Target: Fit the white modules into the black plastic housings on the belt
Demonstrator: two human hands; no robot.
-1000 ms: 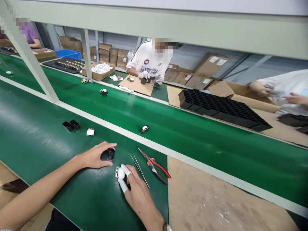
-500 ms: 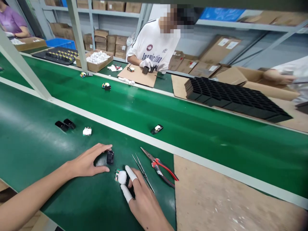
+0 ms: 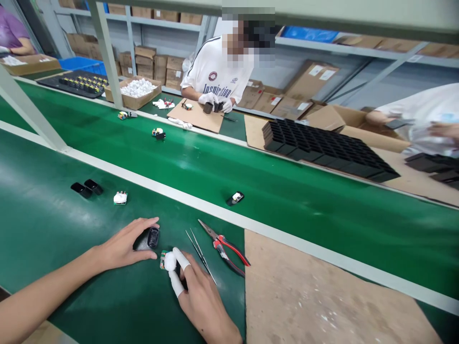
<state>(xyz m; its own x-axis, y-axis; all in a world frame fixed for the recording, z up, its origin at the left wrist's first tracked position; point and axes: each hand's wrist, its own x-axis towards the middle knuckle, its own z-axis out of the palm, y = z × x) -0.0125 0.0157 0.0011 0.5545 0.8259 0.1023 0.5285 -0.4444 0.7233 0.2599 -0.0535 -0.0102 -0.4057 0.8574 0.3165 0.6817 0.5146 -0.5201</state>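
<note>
My left hand [image 3: 124,243] curves its thumb and fingers around a small black plastic case [image 3: 153,237], whose open end faces up and to the right. My right hand [image 3: 204,289] wears white finger cots on thumb and forefinger. These pinch a small circuit board [image 3: 169,261] with a white, pad-like lump on top, a short way below and right of the case. Tweezers [image 3: 201,258] and red-and-black long-nose pliers [image 3: 225,248] lie beyond my right hand. Two black cases [image 3: 86,188] and another white-topped circuit board [image 3: 120,198] rest farther left on the green bench.
A white rail [image 3: 150,184] divides my bench from a green conveyor belt [image 3: 287,205], which carries a black case with a board in it [image 3: 235,198]. Brown board [image 3: 304,296] covers the right side. Across the belt, a co-worker [image 3: 218,71] handles black parts near stacked black cases [image 3: 330,148].
The view has shifted, moving the bench leftward in the picture. The case's opening now shows more fully, and the circuit board is slightly closer to it. At right, a co-worker's hands have moved.
</note>
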